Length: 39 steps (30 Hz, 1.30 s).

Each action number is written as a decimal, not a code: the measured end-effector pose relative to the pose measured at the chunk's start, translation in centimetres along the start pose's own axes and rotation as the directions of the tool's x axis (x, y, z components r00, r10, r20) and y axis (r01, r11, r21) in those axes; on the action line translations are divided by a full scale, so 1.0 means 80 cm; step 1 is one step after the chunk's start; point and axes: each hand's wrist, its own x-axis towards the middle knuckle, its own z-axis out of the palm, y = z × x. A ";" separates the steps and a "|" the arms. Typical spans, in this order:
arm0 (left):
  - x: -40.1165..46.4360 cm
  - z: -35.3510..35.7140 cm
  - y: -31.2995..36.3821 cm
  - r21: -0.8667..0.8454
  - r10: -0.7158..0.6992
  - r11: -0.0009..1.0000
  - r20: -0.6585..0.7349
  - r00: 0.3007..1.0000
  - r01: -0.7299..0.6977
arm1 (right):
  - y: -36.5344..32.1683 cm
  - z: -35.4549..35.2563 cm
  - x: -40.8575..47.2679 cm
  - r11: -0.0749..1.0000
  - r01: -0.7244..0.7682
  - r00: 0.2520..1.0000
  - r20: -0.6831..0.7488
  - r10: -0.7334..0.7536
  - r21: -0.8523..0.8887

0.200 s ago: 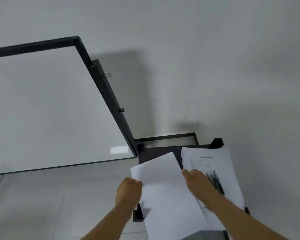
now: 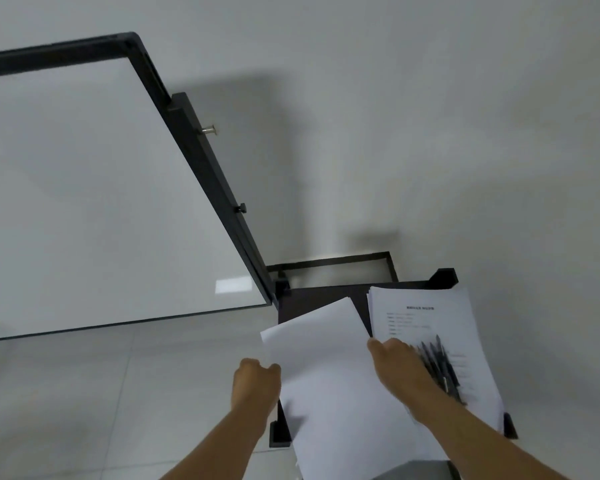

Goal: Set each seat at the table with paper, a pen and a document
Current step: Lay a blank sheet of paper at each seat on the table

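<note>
The left hand (image 2: 255,379) has its grip clamped on the left edge of the blank paper (image 2: 329,375), whose long axis runs near to far over the dark counter (image 2: 312,299). The right hand (image 2: 395,358) rests flat on the paper's right edge, its grip apart, just left of the pens (image 2: 440,368) lying on the document stack (image 2: 426,317), so it is the nearer hand for those

Left hand (image 2: 255,381) apparently pinching, right hand (image 2: 397,363) lies flat, forearms extended.
</note>
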 end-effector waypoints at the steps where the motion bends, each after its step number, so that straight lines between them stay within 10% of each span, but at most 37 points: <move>1: 0.004 0.002 -0.001 -0.010 -0.010 1.000 0.010 1.000 0.010 | 0.001 0.004 0.003 0.999 -0.023 1.000 -0.008 0.023 0.042; 11: 0.026 0.017 -0.003 -0.126 -0.113 0.983 0.155 0.981 0.133 | -0.006 0.021 0.029 0.993 -0.116 0.989 -0.090 0.115 -0.003; 24: -0.006 0.022 -0.007 -0.069 0.081 0.995 0.077 0.994 -0.076 | 0.009 0.049 0.032 0.982 -0.181 0.982 0.065 0.178 0.055; 39: -0.068 -0.042 0.042 -0.406 0.130 0.906 -0.001 0.992 -0.119 | -0.069 -0.020 -0.032 0.985 0.034 0.999 -0.025 -0.030 0.170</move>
